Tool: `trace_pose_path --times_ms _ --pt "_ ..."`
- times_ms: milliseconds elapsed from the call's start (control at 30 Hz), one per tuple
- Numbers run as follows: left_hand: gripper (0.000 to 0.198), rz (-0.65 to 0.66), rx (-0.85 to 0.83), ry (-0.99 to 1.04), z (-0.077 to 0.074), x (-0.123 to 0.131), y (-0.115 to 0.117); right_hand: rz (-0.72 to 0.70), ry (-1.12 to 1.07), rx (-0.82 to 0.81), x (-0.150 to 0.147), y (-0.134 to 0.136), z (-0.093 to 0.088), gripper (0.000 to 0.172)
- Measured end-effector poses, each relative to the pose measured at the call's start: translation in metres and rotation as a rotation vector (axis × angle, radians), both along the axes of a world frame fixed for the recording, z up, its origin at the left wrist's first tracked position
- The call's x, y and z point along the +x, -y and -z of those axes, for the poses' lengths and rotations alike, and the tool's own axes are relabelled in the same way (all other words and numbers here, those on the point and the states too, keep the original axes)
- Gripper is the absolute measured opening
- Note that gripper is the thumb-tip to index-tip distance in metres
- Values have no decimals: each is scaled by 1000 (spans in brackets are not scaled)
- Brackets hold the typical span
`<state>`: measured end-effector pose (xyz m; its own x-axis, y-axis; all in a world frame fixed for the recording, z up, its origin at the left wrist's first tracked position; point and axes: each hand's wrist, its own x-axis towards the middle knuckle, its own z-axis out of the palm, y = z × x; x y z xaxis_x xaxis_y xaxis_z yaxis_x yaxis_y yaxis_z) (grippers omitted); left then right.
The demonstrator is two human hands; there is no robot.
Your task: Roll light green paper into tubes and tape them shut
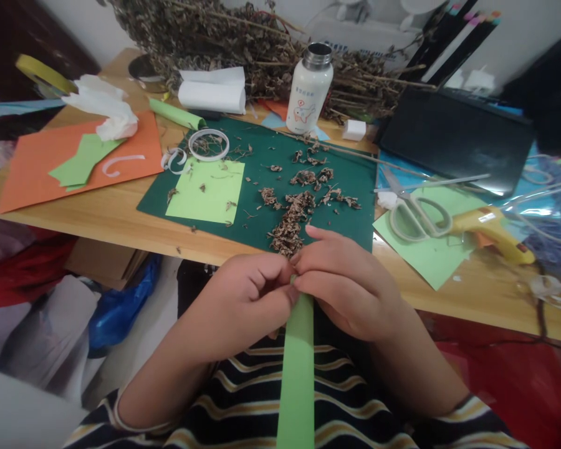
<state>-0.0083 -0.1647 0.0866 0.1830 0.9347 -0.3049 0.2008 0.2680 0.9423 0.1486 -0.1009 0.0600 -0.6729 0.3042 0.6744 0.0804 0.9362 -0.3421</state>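
Green paper (298, 374) pinched at its top end, in front of the shirt (243, 402).
I judge it light, bendable, easily creased; leaves (292, 221) just past it look brittle, so I'd grip paper only, gently. Left hand (257, 296) and right hand (350, 277) meet, fingers curled, both pinching that end, angled inward.

The green strip (298, 368) is smooth matt paper, the dried leaves (292, 224) look rough, the bottle neck (317, 61) shiny metal.
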Motion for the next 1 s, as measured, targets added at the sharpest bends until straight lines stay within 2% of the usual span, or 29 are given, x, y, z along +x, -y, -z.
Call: trace_pose_path --times_ms 200,433,667,733,867,1000 --pt "18 -57 114 -71 -2 2 1 5 9 9 0 2 -5 14" --pt "20 -9 149 -77 -6 1 0 -15 22 49 1 1 -12 16" --pt "18 34 246 -180 -8 2 0 -35 260 61 7 -3 -30 17" --pt "18 55 220 -139 -7 2 0 -53 336 46 8 -3 -35 22" --pt "17 112 67 19 -3 2 3 -62 429 40 9 -1 -40 30" --pt "17 80 16 65 -2 2 5 -41 329 22 9 0 -33 25"
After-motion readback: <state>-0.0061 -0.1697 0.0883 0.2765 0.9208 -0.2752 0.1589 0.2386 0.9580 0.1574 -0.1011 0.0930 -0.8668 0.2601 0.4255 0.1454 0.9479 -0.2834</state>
